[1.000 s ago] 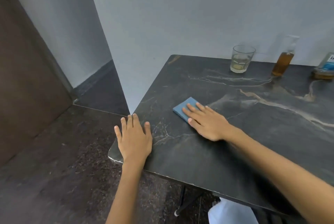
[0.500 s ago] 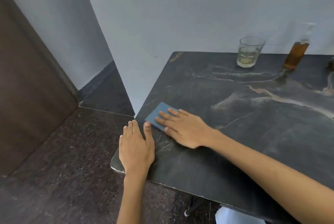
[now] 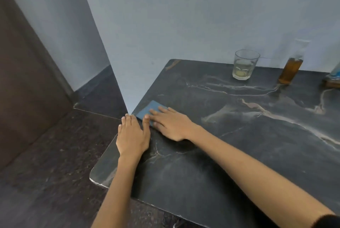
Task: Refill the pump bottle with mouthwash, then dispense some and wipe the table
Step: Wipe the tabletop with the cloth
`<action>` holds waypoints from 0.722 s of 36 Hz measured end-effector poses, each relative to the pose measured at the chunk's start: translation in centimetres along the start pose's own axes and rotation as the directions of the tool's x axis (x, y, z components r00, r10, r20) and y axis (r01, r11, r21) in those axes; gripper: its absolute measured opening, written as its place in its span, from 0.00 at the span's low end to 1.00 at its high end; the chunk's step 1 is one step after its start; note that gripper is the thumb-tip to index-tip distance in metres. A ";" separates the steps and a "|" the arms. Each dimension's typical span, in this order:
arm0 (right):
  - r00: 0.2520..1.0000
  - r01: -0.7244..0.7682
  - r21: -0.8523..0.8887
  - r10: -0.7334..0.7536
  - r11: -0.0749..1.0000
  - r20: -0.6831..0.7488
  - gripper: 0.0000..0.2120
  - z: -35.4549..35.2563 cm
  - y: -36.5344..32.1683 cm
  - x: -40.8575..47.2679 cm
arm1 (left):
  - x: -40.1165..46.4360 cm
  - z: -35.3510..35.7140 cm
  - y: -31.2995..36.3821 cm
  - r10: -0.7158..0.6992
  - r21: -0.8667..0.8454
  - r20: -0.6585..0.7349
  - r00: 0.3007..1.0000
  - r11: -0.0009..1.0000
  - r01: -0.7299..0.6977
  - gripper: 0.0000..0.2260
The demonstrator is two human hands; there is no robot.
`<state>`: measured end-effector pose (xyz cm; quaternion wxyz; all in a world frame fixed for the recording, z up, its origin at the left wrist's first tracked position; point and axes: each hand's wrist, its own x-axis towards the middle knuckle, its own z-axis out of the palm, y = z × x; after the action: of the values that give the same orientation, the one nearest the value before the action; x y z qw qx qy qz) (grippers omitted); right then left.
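Observation:
A folded blue cloth (image 3: 147, 110) lies flat at the left edge of the dark marble table (image 3: 230, 145). My right hand (image 3: 172, 124) presses on it with straight fingers and covers its near half. My left hand (image 3: 132, 135) rests flat on the table's left edge, its thumb touching the cloth. At the back right stands the pump bottle (image 3: 291, 67) with amber liquid. Beside it, a mouthwash bottle (image 3: 334, 78) is cut off by the frame's right edge.
A clear glass (image 3: 243, 65) with a little pale liquid stands near the wall, left of the pump bottle. The table's far edge meets a grey wall. Dark floor and a brown door (image 3: 22, 80) lie to the left, beyond the table edge.
My right hand has slid the blue cloth leftward across the table to its left edge. My left hand stayed flat on the edge, and the cloth now touches its thumb.

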<state>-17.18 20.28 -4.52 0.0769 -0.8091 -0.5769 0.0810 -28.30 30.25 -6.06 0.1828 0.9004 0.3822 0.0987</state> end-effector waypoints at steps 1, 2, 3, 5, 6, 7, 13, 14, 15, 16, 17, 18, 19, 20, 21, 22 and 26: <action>1.000 -0.013 -0.011 0.013 1.000 -0.004 0.22 -0.2 1.0 -0.9 | 0.2 0.0 0.1 0.001 0.004 0.002 1.000 1.000 -0.001 0.32; 0.999 -0.039 -0.028 0.039 0.999 -0.004 0.22 -0.4 2.1 -1.6 | 0.5 0.1 0.2 0.004 0.007 0.003 1.000 1.000 -0.004 0.32; 0.997 -0.079 -0.039 0.079 0.996 0.000 0.22 -0.8 3.4 -2.1 | 0.8 0.1 0.4 0.007 0.012 0.004 1.000 1.000 -0.007 0.32; 0.982 -0.189 -0.042 0.190 0.981 0.010 0.22 -1.8 6.0 -2.2 | 1.5 0.2 0.9 0.007 0.023 0.012 1.000 1.000 -0.007 0.33; 0.969 -0.248 -0.041 0.248 0.968 0.014 0.23 -2.2 7.2 -1.8 | 1.9 0.3 1.2 0.005 0.025 0.017 1.000 1.000 -0.005 0.33; 0.954 -0.299 -0.041 0.300 0.953 0.018 0.23 -2.6 8.1 -1.1 | 2.3 0.3 1.4 0.004 0.026 0.022 1.000 1.000 -0.005 0.33; 0.909 -0.415 -0.068 0.417 0.907 0.003 0.23 -2.8 7.3 6.1 | 3.9 1.2 2.9 0.013 0.047 -0.007 1.000 0.999 -0.013 0.33; 0.920 -0.392 -0.060 0.393 0.918 0.001 0.23 -2.6 6.6 7.0 | 3.9 1.4 2.9 0.014 0.055 -0.029 0.999 0.998 -0.012 0.33; 0.935 -0.355 -0.052 0.355 0.933 0.000 0.23 -2.4 5.8 7.6 | 3.9 1.6 2.9 0.015 0.057 -0.052 0.999 0.998 -0.012 0.33; 0.952 -0.307 -0.045 0.308 0.951 0.002 0.23 -2.1 5.1 8.0 | 3.8 1.7 2.8 0.016 0.051 -0.068 0.998 0.999 -0.012 0.33; 0.968 -0.252 -0.035 0.252 0.967 0.007 0.23 -1.9 4.5 8.0 | 3.8 1.8 2.7 0.018 0.041 -0.080 0.997 0.999 -0.015 0.33; 0.982 -0.188 -0.015 0.189 0.982 0.013 0.23 -1.6 4.0 7.7 | 3.9 1.9 2.6 0.020 0.030 -0.088 0.996 0.999 -0.017 0.33; 0.992 -0.123 0.018 0.122 0.992 0.020 0.23 -1.4 3.7 7.1 | 3.9 1.9 2.5 0.023 0.021 -0.097 0.995 1.000 -0.021 0.32; 0.998 -0.063 0.058 0.062 0.996 0.026 0.23 -1.2 3.6 6.2 | 4.0 2.0 2.5 0.029 0.018 -0.101 0.994 0.999 -0.027 0.32; 0.999 -0.015 0.095 0.012 0.995 0.034 0.23 -1.1 3.8 5.1 | 4.1 2.0 2.5 0.035 0.016 -0.100 0.994 0.999 -0.034 0.32; 0.999 0.021 0.125 -0.026 0.992 0.045 0.22 -1.1 4.2 4.0 | 4.1 2.1 2.5 0.041 0.012 -0.096 0.995 0.999 -0.040 0.31; 0.997 0.026 0.182 -0.038 0.983 0.062 0.23 -2.0 8.1 -0.2 | 4.2 2.3 2.6 0.128 -0.022 -0.062 0.990 0.991 -0.130 0.28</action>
<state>-9.40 17.38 -4.34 0.1327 -0.7863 -0.5823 0.1583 -23.00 30.99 -6.91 0.1763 0.9174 0.3272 0.1423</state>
